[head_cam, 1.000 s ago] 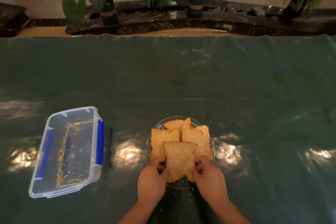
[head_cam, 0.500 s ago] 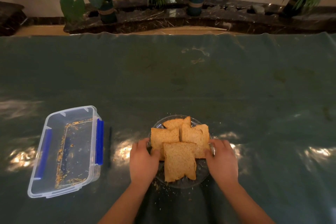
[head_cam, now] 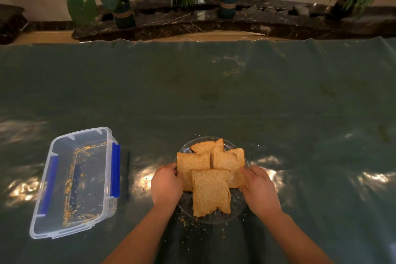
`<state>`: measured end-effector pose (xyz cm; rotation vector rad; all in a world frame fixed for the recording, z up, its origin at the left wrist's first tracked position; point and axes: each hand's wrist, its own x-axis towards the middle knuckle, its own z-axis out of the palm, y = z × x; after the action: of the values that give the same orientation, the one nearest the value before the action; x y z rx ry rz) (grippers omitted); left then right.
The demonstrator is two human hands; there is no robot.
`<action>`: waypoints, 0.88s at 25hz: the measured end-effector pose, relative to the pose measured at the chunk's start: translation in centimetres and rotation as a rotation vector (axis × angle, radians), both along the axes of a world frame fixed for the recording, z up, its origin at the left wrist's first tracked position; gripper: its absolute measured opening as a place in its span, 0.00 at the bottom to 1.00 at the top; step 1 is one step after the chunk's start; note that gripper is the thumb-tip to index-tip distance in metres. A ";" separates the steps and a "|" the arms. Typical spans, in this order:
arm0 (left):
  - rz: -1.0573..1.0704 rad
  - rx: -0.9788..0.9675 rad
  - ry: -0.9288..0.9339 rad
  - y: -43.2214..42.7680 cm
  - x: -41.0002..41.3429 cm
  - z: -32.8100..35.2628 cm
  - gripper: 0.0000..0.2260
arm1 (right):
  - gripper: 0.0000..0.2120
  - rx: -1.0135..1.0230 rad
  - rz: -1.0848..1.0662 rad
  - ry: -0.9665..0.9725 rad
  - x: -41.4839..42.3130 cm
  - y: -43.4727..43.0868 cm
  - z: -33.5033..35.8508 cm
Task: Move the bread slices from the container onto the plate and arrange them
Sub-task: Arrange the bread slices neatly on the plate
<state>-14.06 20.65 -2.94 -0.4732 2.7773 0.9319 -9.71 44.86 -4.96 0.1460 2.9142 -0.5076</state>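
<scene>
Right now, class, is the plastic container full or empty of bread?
Empty of bread. The lidless container holds only crumbs; the slices lie on the plate.

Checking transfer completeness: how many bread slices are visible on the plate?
4 on the glass plate: far slice, left slice, right slice, near slice on top. Others may hide underneath.

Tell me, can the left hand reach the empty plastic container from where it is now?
Probably yes. The left hand rests at the glass plate's left edge, and only bare tablecloth lies between it and the container.
</scene>
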 end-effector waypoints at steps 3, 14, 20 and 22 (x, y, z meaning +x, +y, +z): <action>0.012 0.007 0.008 0.0 -0.1 -0.1 0.07 | 0.21 -0.015 -0.005 0.021 0.1 0.5 -0.2; -0.344 -0.068 0.212 0.7 1.6 -1.0 0.24 | 0.22 -0.071 -0.037 0.194 1.3 -0.8 0.6; -0.421 -0.077 0.119 1.2 1.8 -1.4 0.22 | 0.30 -0.064 0.027 0.037 0.2 -3.4 1.2; -0.433 -0.082 0.118 1.1 2.0 -1.6 0.23 | 0.28 -0.051 0.040 0.010 -0.1 -3.6 1.2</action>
<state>-12.09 21.79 -4.52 0.1788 2.8537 0.7647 -9.85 41.29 -3.77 0.0783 2.9039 -0.5771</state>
